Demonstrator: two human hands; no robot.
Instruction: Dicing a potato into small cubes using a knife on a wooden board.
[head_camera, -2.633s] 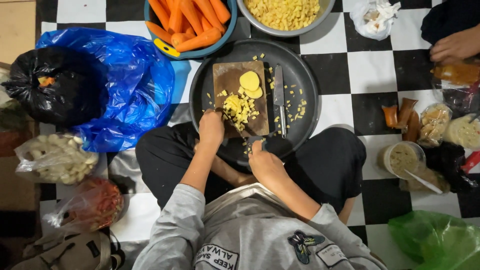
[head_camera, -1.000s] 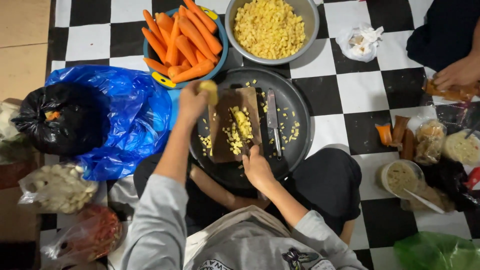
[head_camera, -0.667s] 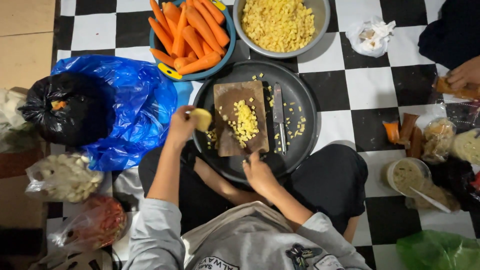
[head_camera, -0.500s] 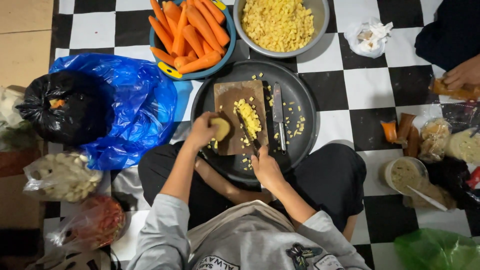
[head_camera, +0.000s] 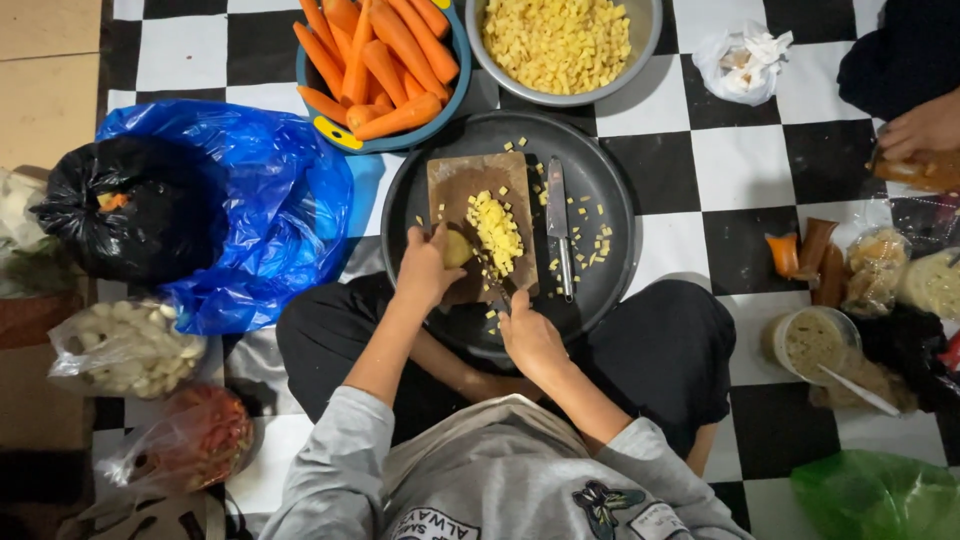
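Left hand (head_camera: 425, 270): grip closed around a yellow potato piece (head_camera: 458, 248), pressing it on the wooden cutting board (head_camera: 470, 180).
Right hand (head_camera: 530, 335): grip closed on a knife handle (head_camera: 497, 293), blade mostly hidden.
Board place: inside a dark round tray (head_camera: 600, 180) on the checkered floor.
On board: heap of diced potato (head_camera: 497, 230), just beside the held piece.
Second knife (head_camera: 558, 225): lying free on the tray, right of the board.

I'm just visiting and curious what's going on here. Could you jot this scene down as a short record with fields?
Setting: person sitting cross-legged on a checkered floor
Left hand: holds a yellow potato piece on the cutting board
Right hand: grips a knife by the board
Under the board: round dark tray
On the board: pile of yellow cubes
Spare knife: lying on the tray
Behind: bowl of carrots, bowl of diced pieces
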